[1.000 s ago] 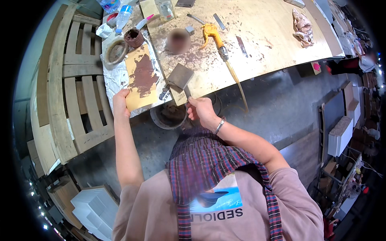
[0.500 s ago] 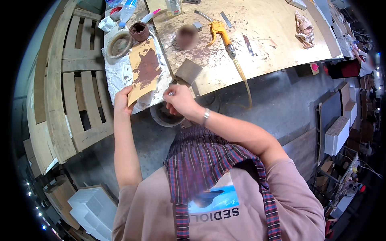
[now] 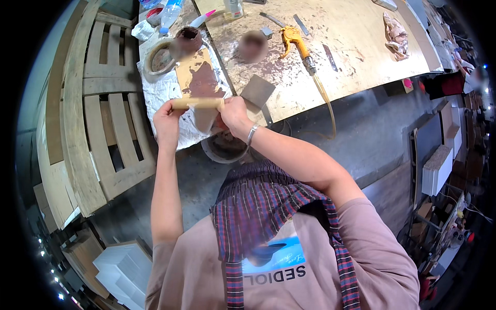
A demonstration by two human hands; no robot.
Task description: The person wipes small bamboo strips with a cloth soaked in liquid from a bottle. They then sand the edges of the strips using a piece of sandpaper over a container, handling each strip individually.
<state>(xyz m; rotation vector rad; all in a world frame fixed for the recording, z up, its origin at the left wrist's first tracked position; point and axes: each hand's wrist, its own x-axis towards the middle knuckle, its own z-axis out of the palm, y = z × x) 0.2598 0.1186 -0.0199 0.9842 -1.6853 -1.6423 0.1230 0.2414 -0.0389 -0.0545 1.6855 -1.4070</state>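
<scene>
Head camera view showed a thin, rectangular yellow sheet (image 3: pixel 185 80) smeared with dark brown matter, lying over wrinkled white sheeting (image 3: pixel 157 93) on the left part of a pale wooden surface (image 3: pixel 372 57). Its near edge was bent up into a narrow, pale band stretched between the person's two bare hands. At the sheet's 7 o'clock, the left hand (image 3: pixel 166 124) pinched that band's left end between its fingers. Toward 5 o'clock, the right hand (image 3: pixel 236 118), with a silvery band (image 3: pixel 251 134) at its wrist, had its fingers closed on the other end; their exact grip was too small to tell.

Just beyond the sheet, at 12 o'clock, stood a round, brown-caked pot (image 3: pixel 190 41), and at 10 o'clock lay a pale, thick ring (image 3: pixel 148 63). A flat, square grey-brown block (image 3: pixel 258 92) rested at 3 o'clock, near the right hand. Farther off, at 2 o'clock, lay a yellow air gun (image 3: pixel 294 40) with a translucent amber hose (image 3: pixel 327 103) drooping over the surface's edge. Below that edge, at 5 o'clock, was a round bucket (image 3: pixel 226 159).
</scene>
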